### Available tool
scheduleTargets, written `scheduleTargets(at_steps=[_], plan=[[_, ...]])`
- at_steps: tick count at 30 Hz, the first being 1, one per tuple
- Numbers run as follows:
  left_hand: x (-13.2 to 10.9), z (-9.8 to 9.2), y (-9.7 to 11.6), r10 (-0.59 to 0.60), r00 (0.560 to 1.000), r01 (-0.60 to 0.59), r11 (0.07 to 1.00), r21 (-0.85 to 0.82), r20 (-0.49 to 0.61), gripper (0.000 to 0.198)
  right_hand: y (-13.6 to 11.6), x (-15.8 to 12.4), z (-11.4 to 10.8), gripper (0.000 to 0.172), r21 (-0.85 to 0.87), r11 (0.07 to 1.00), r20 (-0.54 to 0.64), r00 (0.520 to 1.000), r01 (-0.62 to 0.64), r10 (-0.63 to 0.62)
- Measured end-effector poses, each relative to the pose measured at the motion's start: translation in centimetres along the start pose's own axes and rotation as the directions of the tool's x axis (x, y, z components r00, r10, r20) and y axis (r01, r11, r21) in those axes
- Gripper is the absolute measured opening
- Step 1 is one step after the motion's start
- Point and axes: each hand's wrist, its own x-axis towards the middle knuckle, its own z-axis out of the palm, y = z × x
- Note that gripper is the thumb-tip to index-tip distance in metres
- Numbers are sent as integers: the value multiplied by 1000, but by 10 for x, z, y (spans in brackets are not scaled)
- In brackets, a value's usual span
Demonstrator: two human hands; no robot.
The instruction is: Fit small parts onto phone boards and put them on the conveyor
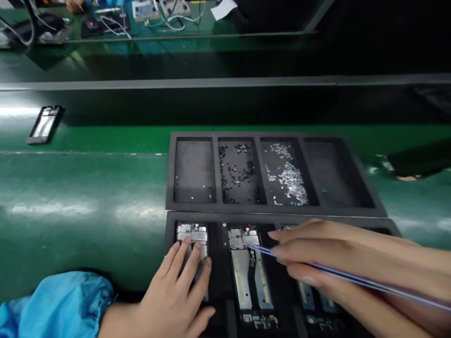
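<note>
Head view. Right hand point(317, 263) is closed in a pinch on blue tweezers point(352, 281), tips at the top end of the middle phone frame point(243, 277). Can't tell if the tips carry a part. Left hand point(172, 293) is open, not grasping, fingertips spread on the left phone frame point(192, 234), apparently steadying it. Blue sleeve point(59, 305) on that forearm.

Three frames sit side by side in a black lower tray point(225, 217). Left and middle frames show silver pieces at the top end. Top of the right phone frame point(313, 295) is behind the right hand, so its state is unknown.

Above that, a black four-compartment foam tray point(268, 209): a few silver bits in the first, black small parts point(237, 169) in the second, a heap of silver small parts point(287, 178) in the third, and little visible in the fourth.

Progress looks partial: some silver pieces are on, plenty of loose stock is left.

Beyond: loose phone frame point(45, 124) on the green conveyor belt point(70, 211). Co-worker's hand point(74, 4) at the far bench, top edge.
</note>
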Motion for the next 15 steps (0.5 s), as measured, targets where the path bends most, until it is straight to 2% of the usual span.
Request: scheduleTargets(at_steps=[3, 6, 8, 11, 15], plan=[[-4, 3, -3, -17, 1000, 19, 992, -125, 10, 66, -6, 37, 40, 13, 79, 991, -65, 993, 107, -102], [-6, 6, -4, -52, 998, 58, 975, -214, 35, 62, 13, 66, 91, 16, 118, 979, -171, 975, 165, -144], [-6, 6, -4, -75, 996, 84, 971, -224, 52, 60, 29, 75, 117, 16, 123, 969, -214, 959, 214, -185], [-5, 5, -5, -87, 995, 98, 970, -221, 57, 59, 44, 75, 132, 16, 106, 963, -235, 947, 247, -217], [-4, 4, -6, -80, 995, 92, 973, -212, 65, 59, 45, 68, 131, 14, 106, 954, -242, 938, 281, -249]])
